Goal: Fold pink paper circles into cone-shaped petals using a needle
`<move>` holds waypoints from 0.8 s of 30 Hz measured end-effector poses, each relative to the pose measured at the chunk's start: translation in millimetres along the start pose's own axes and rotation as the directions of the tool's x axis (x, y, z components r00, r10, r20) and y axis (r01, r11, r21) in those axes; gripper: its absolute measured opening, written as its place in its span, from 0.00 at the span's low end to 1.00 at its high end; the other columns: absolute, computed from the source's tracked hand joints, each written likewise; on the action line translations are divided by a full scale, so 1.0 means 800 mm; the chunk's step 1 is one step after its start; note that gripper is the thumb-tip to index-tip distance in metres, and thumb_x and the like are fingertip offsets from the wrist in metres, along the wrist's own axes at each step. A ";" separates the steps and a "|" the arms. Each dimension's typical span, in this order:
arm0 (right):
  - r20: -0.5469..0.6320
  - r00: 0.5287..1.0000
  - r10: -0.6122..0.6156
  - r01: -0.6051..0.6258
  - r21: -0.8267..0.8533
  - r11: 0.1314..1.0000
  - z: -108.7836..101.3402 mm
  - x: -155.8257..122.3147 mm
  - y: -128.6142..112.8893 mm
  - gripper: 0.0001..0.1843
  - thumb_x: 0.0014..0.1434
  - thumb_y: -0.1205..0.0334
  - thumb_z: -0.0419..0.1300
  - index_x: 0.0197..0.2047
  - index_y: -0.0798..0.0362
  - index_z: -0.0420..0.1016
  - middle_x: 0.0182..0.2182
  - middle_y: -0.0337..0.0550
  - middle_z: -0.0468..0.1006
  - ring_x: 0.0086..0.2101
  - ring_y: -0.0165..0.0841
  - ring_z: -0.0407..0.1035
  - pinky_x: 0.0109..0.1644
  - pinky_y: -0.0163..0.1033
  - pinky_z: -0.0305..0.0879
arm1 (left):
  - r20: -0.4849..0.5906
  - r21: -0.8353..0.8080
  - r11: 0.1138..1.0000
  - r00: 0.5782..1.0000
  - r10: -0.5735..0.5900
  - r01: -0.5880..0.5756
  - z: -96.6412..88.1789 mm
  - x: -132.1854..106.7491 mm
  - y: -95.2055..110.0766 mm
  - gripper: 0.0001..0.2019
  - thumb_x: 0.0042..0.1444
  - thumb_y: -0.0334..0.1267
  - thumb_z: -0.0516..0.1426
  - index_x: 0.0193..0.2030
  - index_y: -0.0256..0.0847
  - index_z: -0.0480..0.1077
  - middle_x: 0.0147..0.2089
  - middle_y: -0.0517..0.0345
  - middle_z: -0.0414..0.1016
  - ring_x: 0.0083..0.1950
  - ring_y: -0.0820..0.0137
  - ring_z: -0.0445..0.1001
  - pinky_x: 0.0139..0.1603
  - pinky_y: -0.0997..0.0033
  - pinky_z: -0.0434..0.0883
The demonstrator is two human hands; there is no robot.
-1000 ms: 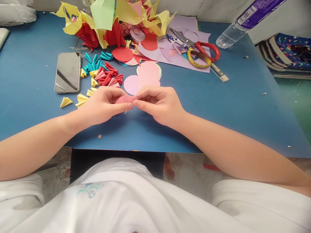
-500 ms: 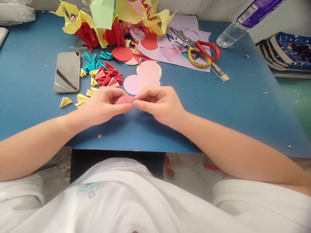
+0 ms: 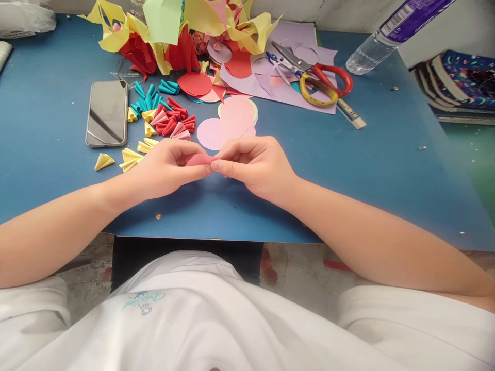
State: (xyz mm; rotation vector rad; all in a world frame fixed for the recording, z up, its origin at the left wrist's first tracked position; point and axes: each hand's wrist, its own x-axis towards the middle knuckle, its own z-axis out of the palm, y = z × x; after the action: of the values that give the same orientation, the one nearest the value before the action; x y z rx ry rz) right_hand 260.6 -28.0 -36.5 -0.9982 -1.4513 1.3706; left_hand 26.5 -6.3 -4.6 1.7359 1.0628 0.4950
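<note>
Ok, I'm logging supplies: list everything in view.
Held paper: one, pink, front
Thin rod: one, pale, front
Phone: one, dark, left
Paper cones: many, mixed, left
Paper circles: several, mixed, centre
Paper scraps: many, mixed, back
Scissors: one, red and yellow handles, back
Slim tool: one, blue, back
Water bottle: one, clear, right
Bag: one, white, left
Books: several, bluish, right
Desk: one, blue, beneath
Shirt: one, white, below
Left hand: one, bare, holding paper
Right hand: one, bare, holding paper

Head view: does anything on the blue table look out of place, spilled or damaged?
Nothing looks spilled. One yellow paper cone lies apart from the yellow cones beside the left hand, and the yellow sheets at the back are crumpled, perhaps offcuts.
</note>
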 end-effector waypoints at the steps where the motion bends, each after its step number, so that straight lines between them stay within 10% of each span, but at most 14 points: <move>1: 0.001 1.000 -0.007 0.007 0.000 1.000 0.000 0.000 0.000 0.28 0.51 0.36 0.90 0.34 0.49 0.88 0.32 0.41 0.86 0.34 0.36 0.79 0.40 0.45 0.80 | 0.001 0.001 1.000 1.000 0.003 -0.003 0.000 0.000 0.000 0.17 0.61 0.53 0.72 0.35 0.40 0.82 0.29 0.62 0.67 0.32 0.73 0.62 0.31 0.68 0.57; 24: 0.014 1.000 0.025 -0.025 0.025 0.999 0.000 0.001 -0.009 0.24 0.55 0.38 0.88 0.35 0.47 0.88 0.31 0.41 0.85 0.34 0.37 0.77 0.38 0.44 0.78 | -0.029 -0.047 0.997 0.997 -0.070 0.068 -0.004 0.000 0.003 0.18 0.60 0.55 0.73 0.36 0.40 0.84 0.33 0.54 0.82 0.33 0.68 0.76 0.33 0.67 0.67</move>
State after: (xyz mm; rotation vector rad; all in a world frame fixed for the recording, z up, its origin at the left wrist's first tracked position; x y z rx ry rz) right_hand 260.8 -27.8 -29.2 -0.9958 -1.4332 1.4132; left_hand 25.4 -5.0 -1.2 1.6505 1.1210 0.5000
